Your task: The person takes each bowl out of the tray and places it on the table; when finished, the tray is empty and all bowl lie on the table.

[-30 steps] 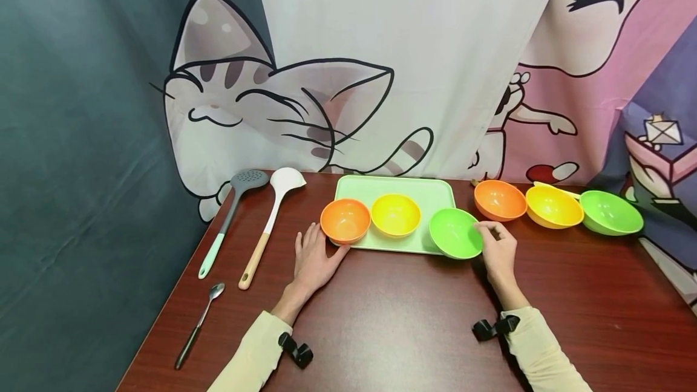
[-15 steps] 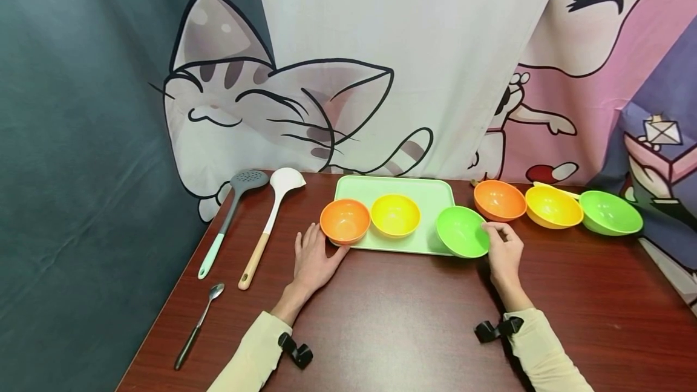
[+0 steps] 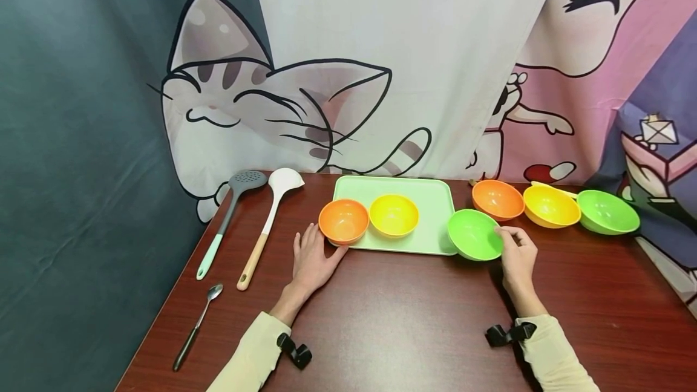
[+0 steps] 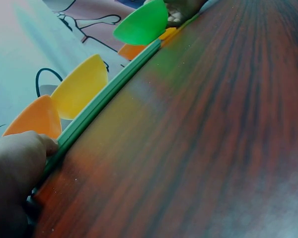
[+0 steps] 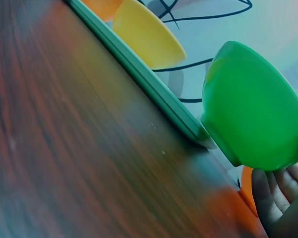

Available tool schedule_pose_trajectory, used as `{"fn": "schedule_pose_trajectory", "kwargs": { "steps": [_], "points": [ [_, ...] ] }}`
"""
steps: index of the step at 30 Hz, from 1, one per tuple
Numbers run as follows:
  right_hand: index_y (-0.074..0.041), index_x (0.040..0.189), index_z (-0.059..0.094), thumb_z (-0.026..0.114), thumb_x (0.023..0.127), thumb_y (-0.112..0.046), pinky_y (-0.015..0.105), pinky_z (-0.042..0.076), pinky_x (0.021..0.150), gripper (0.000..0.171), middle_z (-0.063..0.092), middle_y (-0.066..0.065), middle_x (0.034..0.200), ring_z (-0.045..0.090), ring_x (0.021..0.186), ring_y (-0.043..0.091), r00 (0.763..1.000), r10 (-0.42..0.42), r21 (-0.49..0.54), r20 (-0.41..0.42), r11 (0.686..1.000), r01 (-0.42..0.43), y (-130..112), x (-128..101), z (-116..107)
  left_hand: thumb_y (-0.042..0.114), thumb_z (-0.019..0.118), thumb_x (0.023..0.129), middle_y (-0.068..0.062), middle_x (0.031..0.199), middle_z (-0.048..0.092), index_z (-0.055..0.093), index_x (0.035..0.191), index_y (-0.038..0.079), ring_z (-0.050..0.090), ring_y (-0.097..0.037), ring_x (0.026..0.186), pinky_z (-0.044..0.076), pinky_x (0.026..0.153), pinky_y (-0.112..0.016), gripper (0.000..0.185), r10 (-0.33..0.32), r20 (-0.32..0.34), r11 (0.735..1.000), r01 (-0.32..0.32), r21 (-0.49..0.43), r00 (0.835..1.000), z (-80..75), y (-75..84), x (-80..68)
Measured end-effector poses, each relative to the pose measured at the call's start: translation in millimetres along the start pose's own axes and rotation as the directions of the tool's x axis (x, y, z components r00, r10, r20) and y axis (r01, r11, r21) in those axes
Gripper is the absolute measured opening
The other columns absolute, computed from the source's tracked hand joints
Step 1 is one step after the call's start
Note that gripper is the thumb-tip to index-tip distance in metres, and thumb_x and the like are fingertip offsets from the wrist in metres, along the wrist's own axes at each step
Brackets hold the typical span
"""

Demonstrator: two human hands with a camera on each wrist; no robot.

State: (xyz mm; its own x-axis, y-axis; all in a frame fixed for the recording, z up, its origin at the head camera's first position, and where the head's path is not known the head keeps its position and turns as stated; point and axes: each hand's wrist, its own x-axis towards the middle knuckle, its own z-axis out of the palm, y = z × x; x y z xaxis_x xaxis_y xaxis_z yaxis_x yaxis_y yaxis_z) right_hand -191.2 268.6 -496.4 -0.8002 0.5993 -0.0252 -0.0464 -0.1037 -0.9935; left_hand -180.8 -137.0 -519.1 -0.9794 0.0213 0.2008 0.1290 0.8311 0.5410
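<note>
My right hand [image 3: 518,258] pinches the rim of a green bowl [image 3: 475,236] between thumb and fingers. In the right wrist view the green bowl [image 5: 256,109] is tilted and raised off the table, past the tray's right end. My left hand [image 3: 316,259] rests with fairly straight fingers at the left front corner of the pale green tray [image 3: 435,198], its thumb along the front edge. An orange bowl [image 3: 343,221] stands on the tray's left end, close to those fingers. Beside it on the tray is a yellow bowl [image 3: 394,215].
At the back right stand another orange bowl [image 3: 498,199], a yellow bowl [image 3: 551,207] with a yellow handle behind it, and a green bowl [image 3: 607,213]. A grey slotted turner [image 3: 234,210], a white ladle [image 3: 278,198] and a small spoon [image 3: 198,325] lie at left.
My right hand has moved right with the green bowl, from over the tray's right part to past its right edge. My left hand stays at the tray corner.
</note>
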Motion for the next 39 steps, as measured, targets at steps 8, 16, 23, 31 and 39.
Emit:
{"fn": "schedule_pose_trajectory", "kwargs": {
  "steps": [8, 16, 23, 31, 39],
  "points": [
    [-0.014, 0.079, 0.073, 0.071, 0.088, -0.011, 0.012, 0.046, 0.056, 0.01, 0.065, -0.012, 0.072, 0.057, 0.067, 0.003, 0.999, 0.019, -0.008, -0.027, 1.0, -0.019, -3, 5, -14, 0.059, 0.061, 0.091, -0.017, 0.152, 0.043, 0.036, 0.153, 0.007, 0.03, -0.034, 0.149, 0.01, 0.12, -0.063, 0.085, 0.002, 0.001, 1.0, -0.002, -0.001, 1.0, -0.4, 0.0, 0.4],
    [-0.011, 0.08, 0.074, 0.073, 0.087, -0.01, 0.011, 0.046, 0.056, 0.007, 0.065, -0.011, 0.074, 0.057, 0.069, 0.004, 0.997, 0.033, -0.001, -0.064, 0.999, -0.034, -5, 11, -30, 0.061, 0.059, 0.091, -0.016, 0.153, 0.042, 0.035, 0.154, 0.008, 0.029, -0.032, 0.15, 0.009, 0.121, -0.061, 0.085, -0.011, 0.015, 1.0, 0.011, 0.005, 1.0, 0.1, -1.7, 0.3],
    [-0.012, 0.078, 0.075, 0.072, 0.087, -0.008, 0.012, 0.046, 0.054, 0.01, 0.066, -0.01, 0.072, 0.057, 0.065, 0.003, 0.996, 0.035, 0.024, -0.084, 0.999, -0.033, -7, 16, -43, 0.061, 0.059, 0.092, -0.016, 0.153, 0.042, 0.035, 0.154, 0.008, 0.029, -0.032, 0.149, 0.009, 0.121, -0.062, 0.085, -0.01, 0.022, 1.0, 0.01, 0.005, 1.0, -0.5, 0.2, 0.7],
    [-0.015, 0.075, 0.074, 0.076, 0.086, -0.011, 0.013, 0.043, 0.049, 0.012, 0.066, -0.011, 0.07, 0.053, 0.057, 0.002, 0.99, 0.075, 0.053, -0.118, 0.996, -0.069, -8, 22, -56, 0.06, 0.06, 0.091, -0.017, 0.151, 0.044, 0.038, 0.152, 0.007, 0.031, -0.034, 0.148, 0.012, 0.119, -0.064, 0.084, 0.012, -0.003, 1.0, -0.012, 0.013, 1.0, -2.6, 2.2, 0.3],
    [-0.013, 0.074, 0.073, 0.075, 0.085, -0.008, 0.012, 0.045, 0.049, 0.012, 0.066, -0.01, 0.067, 0.055, 0.056, 0.001, 0.986, 0.078, 0.082, -0.147, 0.994, -0.067, -10, 29, -74, 0.061, 0.06, 0.091, -0.016, 0.151, 0.044, 0.037, 0.153, 0.008, 0.03, -0.034, 0.149, 0.012, 0.12, -0.063, 0.085, 0.001, 0.003, 1.0, -0.001, 0.022, 1.0, -2.0, 1.1, -0.5]
  ]
}}
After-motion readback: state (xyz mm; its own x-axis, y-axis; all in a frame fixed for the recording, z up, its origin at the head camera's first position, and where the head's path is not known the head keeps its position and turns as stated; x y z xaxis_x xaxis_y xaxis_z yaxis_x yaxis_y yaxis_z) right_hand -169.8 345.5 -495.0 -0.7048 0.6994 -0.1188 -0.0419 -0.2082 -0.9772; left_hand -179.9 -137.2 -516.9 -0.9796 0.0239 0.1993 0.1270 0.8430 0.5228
